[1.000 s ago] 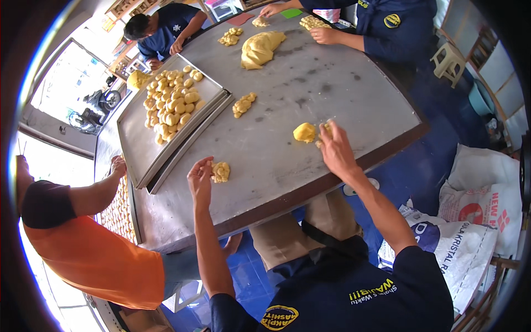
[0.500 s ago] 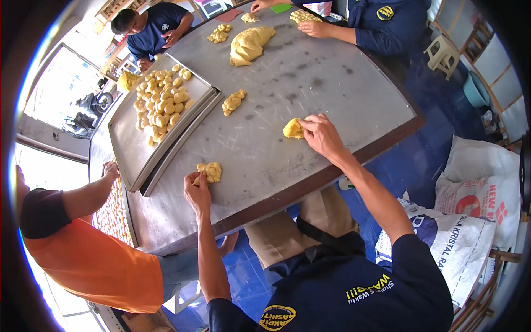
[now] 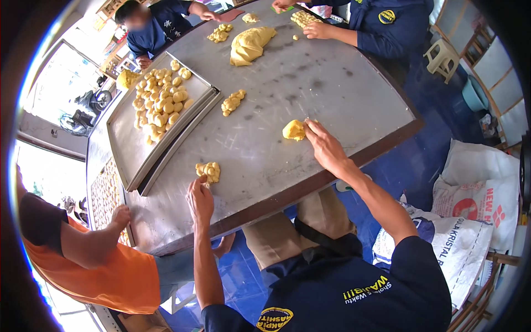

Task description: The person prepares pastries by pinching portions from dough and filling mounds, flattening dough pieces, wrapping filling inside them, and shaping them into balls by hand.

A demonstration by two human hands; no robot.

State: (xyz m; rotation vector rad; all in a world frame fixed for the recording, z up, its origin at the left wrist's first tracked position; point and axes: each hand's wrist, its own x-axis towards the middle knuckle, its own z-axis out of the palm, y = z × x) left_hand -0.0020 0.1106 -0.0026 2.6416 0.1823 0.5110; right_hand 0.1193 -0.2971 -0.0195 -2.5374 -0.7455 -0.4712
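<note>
My left hand has its fingers pinched just below a cluster of small pale dough pieces on the steel table; what lies between the fingertips I cannot make out. My right hand has its fingers closed at the right side of a smooth yellow lump, gripping its edge. Another dough cluster rests farther up between my hands, and a large mound of dough lies beyond it.
At left, a raised tray holds many dough balls. A co-worker in orange stands left beside a filled tray; two people in navy work across the table. White sacks and a stool are at right.
My right hand has come onto the yellow lump. My left fingers have drawn slightly down from the cluster. The orange-clad co-worker's hand has moved down; the far-left person has raised a hand outward.
</note>
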